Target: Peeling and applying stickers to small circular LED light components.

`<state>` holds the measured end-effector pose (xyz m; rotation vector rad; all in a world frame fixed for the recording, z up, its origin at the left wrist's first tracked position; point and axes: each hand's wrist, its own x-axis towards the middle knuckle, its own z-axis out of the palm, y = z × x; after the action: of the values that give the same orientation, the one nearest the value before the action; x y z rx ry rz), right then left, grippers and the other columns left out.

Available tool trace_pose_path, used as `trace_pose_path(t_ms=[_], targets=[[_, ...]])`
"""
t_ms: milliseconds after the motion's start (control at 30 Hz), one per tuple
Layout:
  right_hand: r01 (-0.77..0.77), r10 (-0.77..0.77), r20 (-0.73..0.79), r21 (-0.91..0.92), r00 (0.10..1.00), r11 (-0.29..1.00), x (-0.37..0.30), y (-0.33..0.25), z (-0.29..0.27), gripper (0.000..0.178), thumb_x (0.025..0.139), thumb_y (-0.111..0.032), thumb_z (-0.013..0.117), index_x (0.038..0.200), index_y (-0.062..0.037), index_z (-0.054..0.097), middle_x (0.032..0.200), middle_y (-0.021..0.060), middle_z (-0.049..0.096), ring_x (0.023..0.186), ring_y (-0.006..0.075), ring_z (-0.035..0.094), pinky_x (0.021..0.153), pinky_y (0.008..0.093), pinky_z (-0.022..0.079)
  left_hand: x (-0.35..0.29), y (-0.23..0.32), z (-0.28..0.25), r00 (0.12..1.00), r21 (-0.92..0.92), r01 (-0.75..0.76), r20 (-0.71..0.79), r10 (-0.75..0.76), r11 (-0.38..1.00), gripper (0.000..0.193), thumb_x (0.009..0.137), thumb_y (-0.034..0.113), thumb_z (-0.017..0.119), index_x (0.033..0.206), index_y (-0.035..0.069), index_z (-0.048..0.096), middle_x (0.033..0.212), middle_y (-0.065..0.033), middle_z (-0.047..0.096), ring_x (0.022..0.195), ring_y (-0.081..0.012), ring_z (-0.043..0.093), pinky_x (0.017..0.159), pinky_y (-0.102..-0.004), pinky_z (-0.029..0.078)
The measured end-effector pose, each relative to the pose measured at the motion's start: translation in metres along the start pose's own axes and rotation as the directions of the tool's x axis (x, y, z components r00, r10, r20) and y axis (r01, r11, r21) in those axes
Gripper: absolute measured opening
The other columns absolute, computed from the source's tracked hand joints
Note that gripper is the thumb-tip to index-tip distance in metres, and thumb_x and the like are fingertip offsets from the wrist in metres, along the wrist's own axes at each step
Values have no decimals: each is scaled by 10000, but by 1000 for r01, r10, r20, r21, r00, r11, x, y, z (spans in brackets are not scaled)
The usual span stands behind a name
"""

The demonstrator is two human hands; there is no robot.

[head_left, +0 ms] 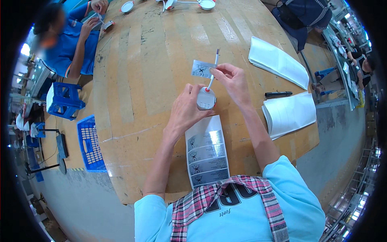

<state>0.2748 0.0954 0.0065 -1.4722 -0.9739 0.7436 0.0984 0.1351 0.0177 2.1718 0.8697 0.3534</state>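
My left hand [186, 105] is closed around a small round white lamp unit [206, 101] with a red cable entry. A white cable [216, 60] rises from it and ends in bare wire tips. My right hand [231, 82] pinches a silver printed label [200, 69] at its right edge, beside the cable. The label sticks out to the left of the cable; whether it is stuck to the cable I cannot tell. Just below my hands lies a label sheet [207, 161], its upper part bare backing and its lower part holding several silver labels.
Two stacks of white sheets, a far stack [278, 60] and a near stack [290, 115], lie at the right with a black marker [278, 94] between them. More white lamp units [207, 4] sit at the far edge. A blue crate [92, 143], a blue stool [66, 100] and a co-worker [66, 40] are at the left.
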Motion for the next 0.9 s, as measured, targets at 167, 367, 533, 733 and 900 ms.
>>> trace_pose_path(t_ms=[167, 367, 533, 733, 900], targets=[[23, -20, -37, 89, 999, 996, -2, -7, 1, 198, 843, -148, 663, 914, 36, 666, 775, 38, 654, 727, 75, 602, 634, 215, 460, 3, 5, -1, 999, 65, -37, 31, 35, 997, 734, 628, 311, 821, 1232, 69, 480, 1069, -127, 522, 1034, -308, 533, 888, -413, 444], [17, -21, 24, 134, 1000, 991, 3, 3, -1, 170, 856, -106, 634, 931, 46, 645, 810, 49, 655, 748, 77, 607, 666, 222, 487, 27, -31, 4, 988, -470, -17, -142, -57, 883, 803, 741, 398, 741, 1323, -42, 407, 1245, -186, 468, 1195, -276, 454, 998, -404, 387], [16, -24, 63, 114, 998, 993, 2, 3, 4, 167, 860, -96, 625, 932, 54, 640, 810, 60, 661, 745, 93, 621, 666, 228, 499, 57, -30, 6, 968, -755, -85, -218, -127, 651, 303, 821, 140, 700, 1068, -23, 636, 968, -82, 665, 867, -126, 619, 769, -242, 499], [22, -22, -2, 10, 1000, 1000, 0, 6, 3, 172, 847, -97, 637, 894, 67, 655, 773, 86, 677, 696, 122, 650, 622, 236, 513, 58, -31, 13, 950, -732, -89, -267, -164, 675, 111, 829, 74, 671, 852, -30, 701, 754, -57, 681, 691, -104, 635, 644, -234, 511], [-30, 29, -18, -41, 999, 999, -2, 8, 7, 179, 841, -105, 644, 882, 69, 652, 768, 90, 676, 694, 115, 650, 618, 237, 522, 59, -43, 10, 969, -742, -128, -235, -76, 658, 160, 866, 65, 621, 963, -44, 684, 849, -76, 688, 756, -115, 646, 689, -243, 525]])
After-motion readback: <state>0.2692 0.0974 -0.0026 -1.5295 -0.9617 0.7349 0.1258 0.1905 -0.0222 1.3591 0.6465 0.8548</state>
